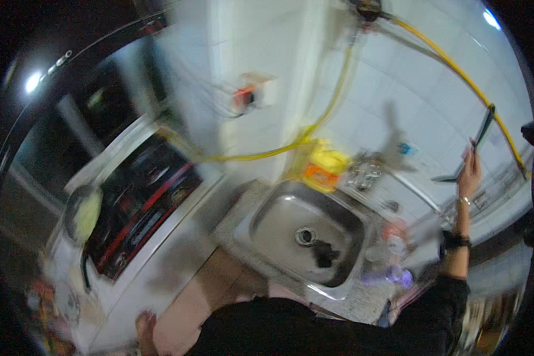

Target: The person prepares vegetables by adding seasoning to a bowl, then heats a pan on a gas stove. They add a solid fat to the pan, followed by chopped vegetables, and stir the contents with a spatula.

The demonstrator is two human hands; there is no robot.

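Far to the right, my right hand (471,171) is raised near the white tiled wall, its wrist wearing a bracelet and a dark watch. It grips a thin dark angled item (483,129), whose exact kind I cannot make out. The item's upper end overlaps a yellow hose (463,78) on the wall; contact is unclear. My left hand (146,324) is low at the left, beside the white counter (160,276). It is blurred, and I see nothing in it. Between the hands lies a stainless steel sink (276,222) with a small black object (325,254) near its drain.
A dark cooktop (147,200) with a red strip is at the left. Behind the sink stand a yellow-and-orange container (322,167) and a metal faucet (414,191). A purple bottle (387,277) lies on the sink's right ledge. An orange-red device (244,98) is on the wall.
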